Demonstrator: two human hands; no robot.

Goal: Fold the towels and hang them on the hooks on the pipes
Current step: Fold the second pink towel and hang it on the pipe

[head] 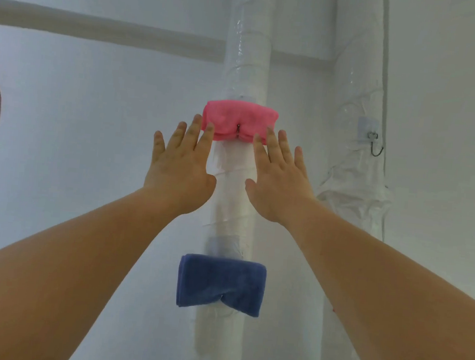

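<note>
Both hands are raised flat and spread, holding nothing: the left hand (182,160) and the right hand (278,174) flank the wrapped pipe (247,51), their fingertips at the lower corners of the folded pink towel (240,121). That towel hangs just above and between the hands, draped over a small metal hook (238,128) whose tip pokes out at its middle; the fabric puckers there because the hook bears the weight at one point. The open palms on either side suggest the person is steadying or squaring the bundle so it sits level, not gripping it. Whether the fingertips press the cloth or only rest beside it is hard to tell. Well below the hands, on the same pipe, a folded blue towel (221,284) hangs the same way, pinched at its lower middle. Off to the right of the right hand, a second pipe (360,75) carries an empty hook (374,147), likely the place for another towel.
</note>
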